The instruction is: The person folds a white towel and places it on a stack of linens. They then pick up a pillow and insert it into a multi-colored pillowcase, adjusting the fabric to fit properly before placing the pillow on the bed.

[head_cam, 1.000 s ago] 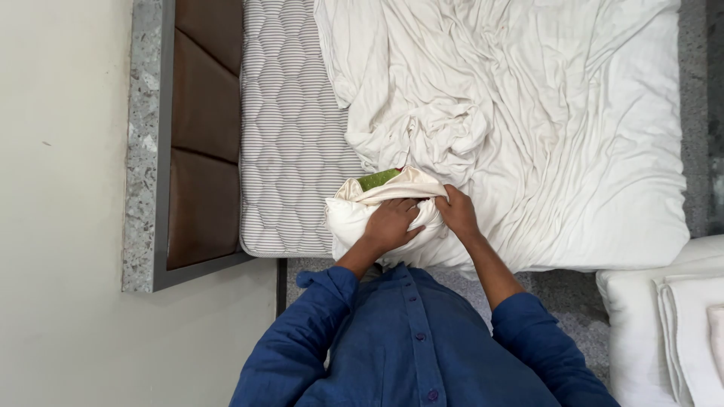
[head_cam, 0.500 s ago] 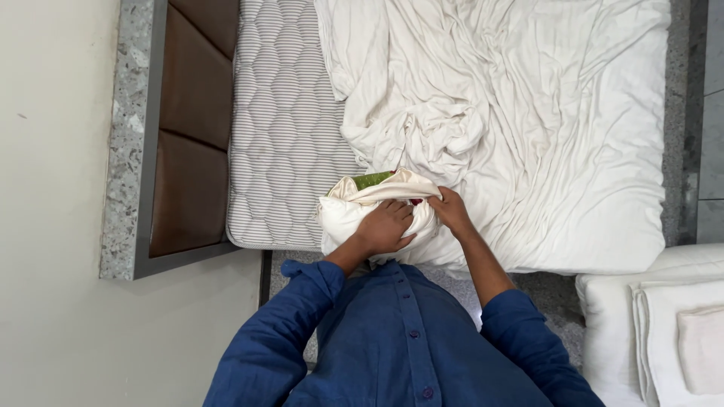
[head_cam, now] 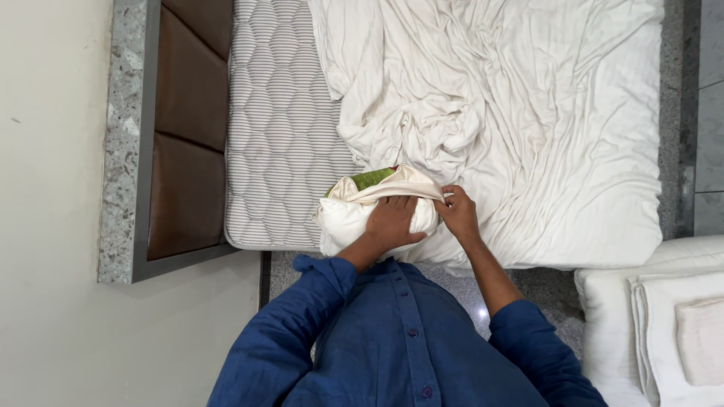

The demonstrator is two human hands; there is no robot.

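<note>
A person in a blue shirt (head_cam: 392, 354) stood at the edge of a bed. The left hand (head_cam: 392, 222) lay spread flat on a white pillow (head_cam: 343, 218) at the mattress (head_cam: 279, 143) edge. The right hand (head_cam: 458, 215) pinched the pillowcase (head_cam: 400, 183) opening, green fabric (head_cam: 369, 179) showing inside. A crumpled white sheet (head_cam: 513, 113) lay beside it.

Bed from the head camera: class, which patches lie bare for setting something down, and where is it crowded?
Bare: the quilted grey mattress strip between the brown padded headboard and the crumpled white sheet. Crowded: the near edge, where the left hand presses the white pillow with a green patch and the right hand grips its cover.
</note>
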